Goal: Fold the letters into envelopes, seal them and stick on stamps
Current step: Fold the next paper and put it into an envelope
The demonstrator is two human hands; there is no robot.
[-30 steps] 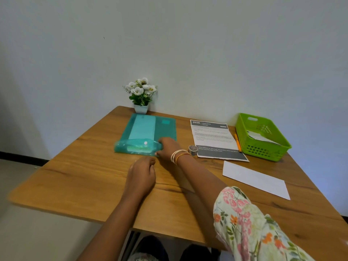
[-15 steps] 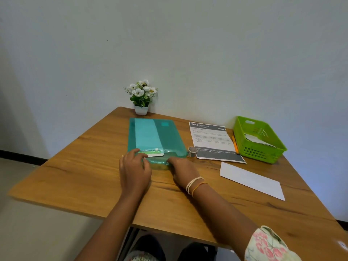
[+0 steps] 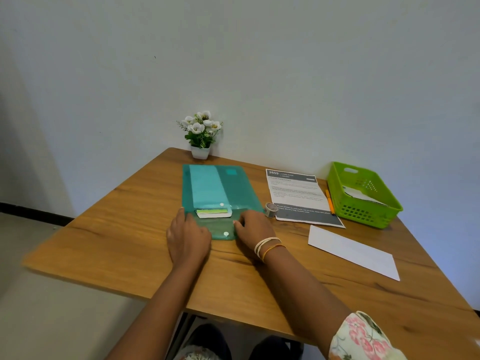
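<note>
A teal plastic snap folder point(image 3: 233, 188) lies in the middle of the wooden table point(image 3: 117, 229). Its flap point(image 3: 220, 227) is folded open toward me, lying flat. A stack of white paper with a green strip point(image 3: 214, 213) shows at the folder's mouth. My left hand point(image 3: 188, 236) rests on the flap's left end, thumb along the folder's edge. My right hand point(image 3: 253, 228) presses on the flap's right end. A white envelope point(image 3: 353, 252) lies flat to the right, away from both hands. A printed sheet point(image 3: 296, 193) lies behind it.
A small roll of tape point(image 3: 271, 209) stands between the folder and the printed sheet. An orange pen point(image 3: 330, 201) lies beside a green basket point(image 3: 389, 209) with paper in it at the far right. A white flower pot point(image 3: 201, 136) stands by the wall.
The folder slid toward me and turned straight. Its snap came undone and the flap folded down flat, showing the paper inside. Both hands moved onto the flap's ends.
</note>
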